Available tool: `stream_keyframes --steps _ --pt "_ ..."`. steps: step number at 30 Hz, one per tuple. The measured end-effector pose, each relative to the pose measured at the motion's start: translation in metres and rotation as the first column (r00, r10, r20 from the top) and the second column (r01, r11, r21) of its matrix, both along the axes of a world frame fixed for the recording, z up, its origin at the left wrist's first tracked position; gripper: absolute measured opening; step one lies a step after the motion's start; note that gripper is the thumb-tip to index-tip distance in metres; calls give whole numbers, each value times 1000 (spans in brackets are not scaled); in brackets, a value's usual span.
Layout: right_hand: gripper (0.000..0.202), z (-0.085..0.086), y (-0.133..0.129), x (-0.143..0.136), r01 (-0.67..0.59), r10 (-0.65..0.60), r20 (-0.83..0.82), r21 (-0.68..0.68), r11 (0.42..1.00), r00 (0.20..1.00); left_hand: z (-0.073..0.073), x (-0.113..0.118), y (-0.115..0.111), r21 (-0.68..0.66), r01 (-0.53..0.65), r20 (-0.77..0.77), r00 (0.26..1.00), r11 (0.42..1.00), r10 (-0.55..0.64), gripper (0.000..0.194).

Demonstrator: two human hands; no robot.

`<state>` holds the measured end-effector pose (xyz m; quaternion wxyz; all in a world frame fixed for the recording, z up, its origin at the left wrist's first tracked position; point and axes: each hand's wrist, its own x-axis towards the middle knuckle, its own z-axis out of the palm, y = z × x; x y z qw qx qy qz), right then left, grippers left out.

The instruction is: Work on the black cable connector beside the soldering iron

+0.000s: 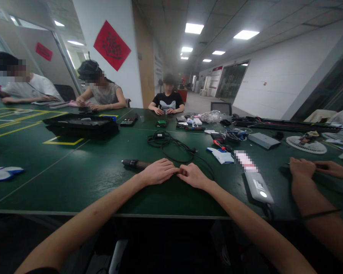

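Note:
My left hand (159, 171) rests on the green table (108, 196), its fingertips meeting those of my right hand (193, 175). The right hand's fingers are curled in at the left fingertips; whether anything small lies between them I cannot make out. Just left of my left hand lies a dark cylindrical tool (135, 164), its tip pointing left and its rear end reaching the hand. Beyond both hands a black cable with a small adapter box (159, 135) lies in loose loops.
A white power strip (258, 186) lies right of my hands, near a person's hands (303, 167). Blue-white gloves (222, 155), a grey box (264, 140) and a white round grille (306, 144) sit farther back. A black tray (81, 125) stands at left. Other people sit across the table.

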<state>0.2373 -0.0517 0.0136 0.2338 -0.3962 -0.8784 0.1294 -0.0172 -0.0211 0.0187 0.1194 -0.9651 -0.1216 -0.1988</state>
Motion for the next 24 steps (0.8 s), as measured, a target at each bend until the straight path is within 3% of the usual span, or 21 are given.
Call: stream_keyframes --steps 7,24 --pt "11 1 -1 0 6 -6 -6 -20 1000 1000 -3 -1 3 -30 4 56 998 1000 -3 22" --pt "10 0 -1 -1 0 0 -14 -9 1000 1000 -4 -5 3 36 -5 13 1000 999 5 20"
